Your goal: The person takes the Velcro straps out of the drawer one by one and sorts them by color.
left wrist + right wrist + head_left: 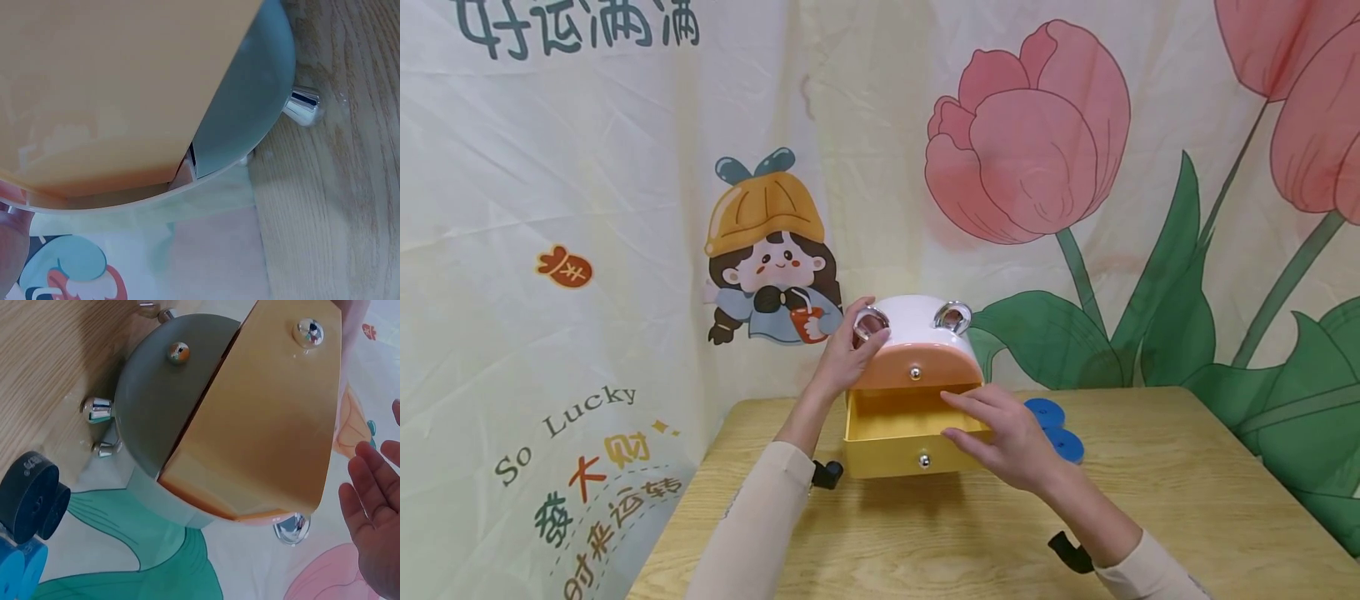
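Note:
A small drawer cabinet (pixel 917 321) with a white domed top and chrome rings stands on the table. Its yellow drawer (pixel 887 460) is pulled out, and no contents show inside it. Above that, the orange drawer (pixel 887 367) sits closed. My left hand (pixel 848 350) holds the cabinet's top left side at the chrome ring, thumb in front. At the yellow drawer's right side is my right hand (pixel 1011 437), fingers extended and holding nothing; in the right wrist view this hand (pixel 381 531) appears apart from the yellow drawer. A rounded green-grey front (pixel 150 406) shows below the drawer.
Blue round discs (pixel 1063 444) lie on the wooden table (pixel 1150 492), right of the cabinet. A printed cloth (pixel 880 125) hangs close behind. Black wrist-camera mounts (pixel 828 475) stick out from both wrists.

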`<state>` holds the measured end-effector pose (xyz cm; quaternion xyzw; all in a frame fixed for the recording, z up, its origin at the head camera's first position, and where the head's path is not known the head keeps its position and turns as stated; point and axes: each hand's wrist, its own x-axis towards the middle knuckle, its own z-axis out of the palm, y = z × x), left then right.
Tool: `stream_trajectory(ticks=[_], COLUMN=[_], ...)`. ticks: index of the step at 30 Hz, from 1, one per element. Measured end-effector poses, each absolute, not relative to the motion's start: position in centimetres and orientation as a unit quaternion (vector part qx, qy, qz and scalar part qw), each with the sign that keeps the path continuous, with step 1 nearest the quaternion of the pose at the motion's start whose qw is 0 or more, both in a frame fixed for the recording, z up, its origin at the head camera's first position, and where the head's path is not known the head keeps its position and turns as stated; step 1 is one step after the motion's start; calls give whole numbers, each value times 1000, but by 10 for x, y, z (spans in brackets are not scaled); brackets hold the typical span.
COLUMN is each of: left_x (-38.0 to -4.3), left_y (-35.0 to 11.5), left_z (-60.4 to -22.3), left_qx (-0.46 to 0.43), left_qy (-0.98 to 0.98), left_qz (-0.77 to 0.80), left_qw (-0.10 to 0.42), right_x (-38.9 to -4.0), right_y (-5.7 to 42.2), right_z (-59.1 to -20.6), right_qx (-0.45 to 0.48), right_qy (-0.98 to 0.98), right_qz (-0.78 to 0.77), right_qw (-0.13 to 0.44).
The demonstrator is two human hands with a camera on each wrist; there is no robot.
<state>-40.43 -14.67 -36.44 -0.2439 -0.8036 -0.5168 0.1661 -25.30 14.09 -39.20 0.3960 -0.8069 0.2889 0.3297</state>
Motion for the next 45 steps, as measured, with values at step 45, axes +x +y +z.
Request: stream_trajectory(ticks=[45], left_x=[-406], left_y=[-148], left_z=[-366], left_qx=[-247], left_qy=[-801], left_qz=[-520], left_qw=[167], right_x=[-254], right_y=[105], right_z=[-429], right_qx=[418], right_qy=[-832], right_qz=[295], right_qw=[214])
